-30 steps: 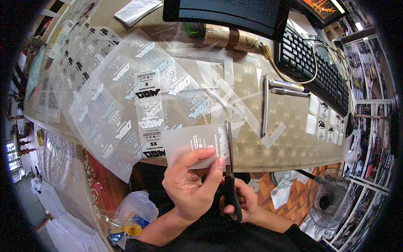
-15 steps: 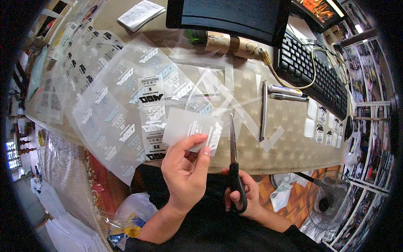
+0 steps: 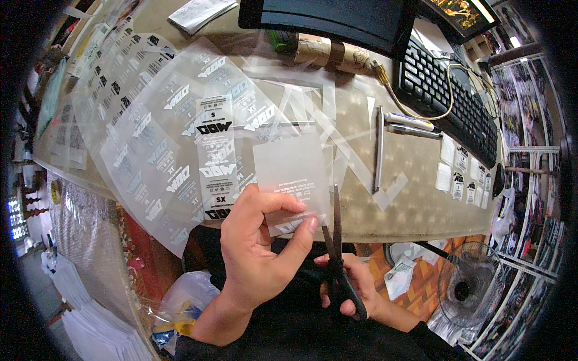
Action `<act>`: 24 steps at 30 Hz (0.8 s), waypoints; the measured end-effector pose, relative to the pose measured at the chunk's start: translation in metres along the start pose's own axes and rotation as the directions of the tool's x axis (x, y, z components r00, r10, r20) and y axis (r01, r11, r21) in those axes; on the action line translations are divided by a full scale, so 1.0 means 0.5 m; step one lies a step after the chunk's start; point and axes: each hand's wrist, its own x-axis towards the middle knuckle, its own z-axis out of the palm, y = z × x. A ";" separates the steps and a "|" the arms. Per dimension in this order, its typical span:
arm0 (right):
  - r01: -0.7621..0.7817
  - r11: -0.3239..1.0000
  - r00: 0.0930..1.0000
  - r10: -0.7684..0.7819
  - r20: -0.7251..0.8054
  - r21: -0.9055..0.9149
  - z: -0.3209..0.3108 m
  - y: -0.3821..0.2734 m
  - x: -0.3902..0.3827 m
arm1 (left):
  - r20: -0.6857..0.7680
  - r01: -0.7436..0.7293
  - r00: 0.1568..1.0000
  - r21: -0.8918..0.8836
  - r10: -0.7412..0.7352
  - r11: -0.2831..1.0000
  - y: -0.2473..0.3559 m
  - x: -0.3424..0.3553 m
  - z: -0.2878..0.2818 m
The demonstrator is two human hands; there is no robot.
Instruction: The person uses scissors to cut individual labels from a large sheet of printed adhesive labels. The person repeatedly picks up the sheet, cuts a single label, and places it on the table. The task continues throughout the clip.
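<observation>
Between the thumb and fingers of my left hand (image 3: 265,240) is a small piece of translucent printed film (image 3: 289,162), held up over the table's front edge. My right hand (image 3: 352,283) grips black-handled scissors (image 3: 335,259) with the blades pointing up and slightly parted. The blade tips stand right beside the film's lower right corner; whether they touch it I cannot tell. Left of the film, a printed strip (image 3: 215,156) lies over large translucent printed sheets (image 3: 141,150).
Clear film offcuts (image 3: 337,150) lie mid-table near pens (image 3: 412,126) and a thin metal rod (image 3: 379,150). Several small cut labels (image 3: 463,171) lie at the right, below a keyboard (image 3: 445,96). A monitor (image 3: 328,24) stands at the back; a fan (image 3: 469,283) is below right.
The film in my left hand has turned more upright and moved slightly right. The scissors have gone from closed to slightly parted, their blades now close to the film.
</observation>
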 end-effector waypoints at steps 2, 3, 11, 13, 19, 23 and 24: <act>0.035 0.999 0.999 -0.036 -0.025 -0.027 0.006 0.000 0.004 | 0.010 0.007 1.000 -0.024 -0.006 1.000 0.005 -0.004 0.002; 0.052 0.998 0.998 -0.053 -0.039 -0.040 0.007 0.002 0.006 | 0.017 0.010 1.000 -0.038 -0.010 0.999 0.005 -0.004 0.004; 0.094 0.991 0.994 -0.099 -0.043 -0.093 0.007 0.004 0.010 | 0.018 0.013 1.000 -0.041 -0.012 0.999 0.005 -0.008 0.005; 0.103 0.989 0.993 -0.109 -0.048 -0.105 0.006 0.007 0.011 | 0.026 0.006 1.000 -0.016 -0.006 1.000 0.006 -0.007 0.005; 0.085 0.986 0.995 -0.092 -0.048 -0.143 0.004 0.003 0.016 | 0.035 0.005 0.999 0.002 -0.006 1.000 0.007 -0.004 0.005; 0.072 0.984 0.995 -0.083 -0.062 -0.164 0.007 0.002 0.014 | 0.033 0.034 0.999 -0.039 -0.033 0.999 0.011 -0.003 0.007; 0.067 0.983 0.995 -0.079 -0.062 -0.170 0.006 0.003 0.013 | 0.035 0.037 0.999 -0.047 -0.036 0.998 0.011 -0.003 0.007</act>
